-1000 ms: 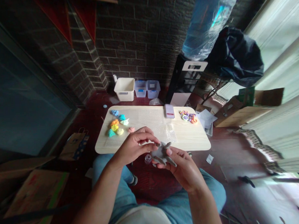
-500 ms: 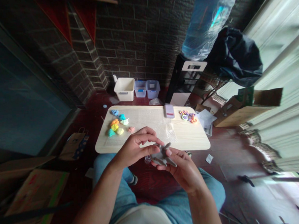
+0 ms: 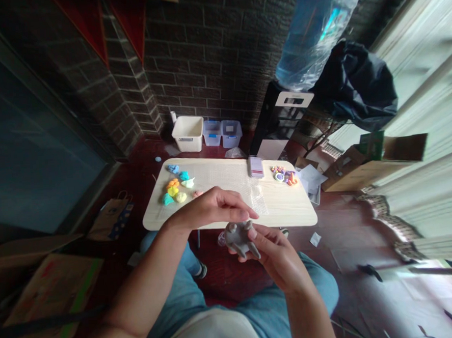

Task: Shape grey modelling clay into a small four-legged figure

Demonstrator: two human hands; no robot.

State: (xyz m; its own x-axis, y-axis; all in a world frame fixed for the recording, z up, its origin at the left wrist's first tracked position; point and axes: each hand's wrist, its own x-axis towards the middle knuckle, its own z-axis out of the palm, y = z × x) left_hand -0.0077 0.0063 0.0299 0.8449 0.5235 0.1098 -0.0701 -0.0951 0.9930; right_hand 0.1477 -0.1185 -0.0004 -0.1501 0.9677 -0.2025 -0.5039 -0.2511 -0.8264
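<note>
A grey modelling-clay figure [image 3: 238, 239] with short stubby limbs is held over my lap, in front of the table's near edge. My right hand [image 3: 272, 247] grips it from the right, thumb on its face and fingers beneath. Over its top reaches my left hand [image 3: 226, 207], with fingers stretched to the right. Whether those fingers touch the clay I cannot tell. Beyond, on the pale wooden table [image 3: 289, 208], lie several lumps of coloured clay, among them a yellow lump [image 3: 172, 190] and a blue lump [image 3: 173, 168]. A pink lump [image 3: 198, 193] is partly hidden by my left hand.
Clear bubble wrap [image 3: 222, 177] covers the table's middle. A small box [image 3: 255, 167] stands at the back edge, with colourful clay pieces [image 3: 291, 178] to its right. Behind are a white bin [image 3: 188, 135] and a water dispenser [image 3: 280, 120]. A clear round container [image 3: 221, 238] is below.
My left hand has shifted from pinching at the figure's left edge to lying stretched across its top. The figure has tilted and lowered slightly in my right hand.
</note>
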